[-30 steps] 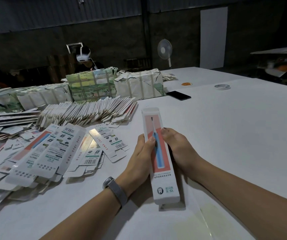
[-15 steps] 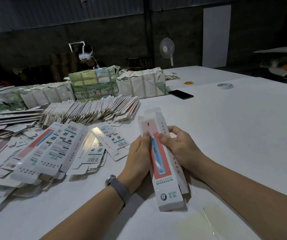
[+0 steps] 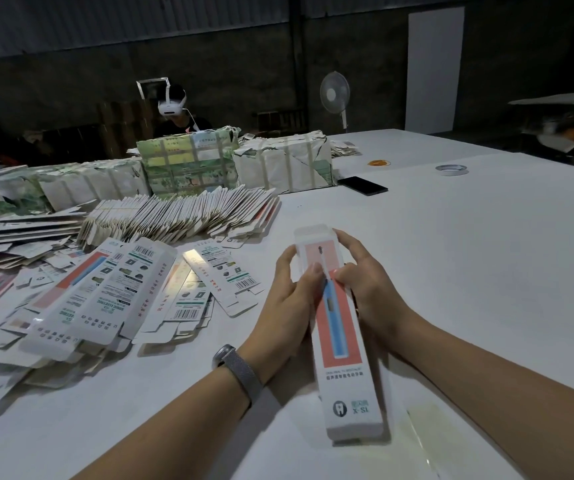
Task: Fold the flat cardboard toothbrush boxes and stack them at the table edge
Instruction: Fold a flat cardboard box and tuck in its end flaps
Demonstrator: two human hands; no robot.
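- The broad white desk (image 3: 469,258) carries all the work; its near edge, where finished boxes belong, shows no stack that I can see.
- Taped paper-wrapped bundles (image 3: 285,161) stand at the far side, apparently unopened stock.
- A long leaning row of flat white cardboard box blanks (image 3: 181,216) lies before them, so by my judgement most of the folding is left.
- A loose heap of printed flat blanks (image 3: 102,299) spreads at the left, unfolded.
- The long white toothbrush box with a salmon panel and blue brush picture (image 3: 339,337) lies lengthwise in front of the person, already formed into a tube; its far end flap looks unclosed.
- The left hand (image 3: 292,299) holds the box's left side, its grip curled around it, thumb on top.
- The right hand (image 3: 365,285) pinches the right side near the far end.
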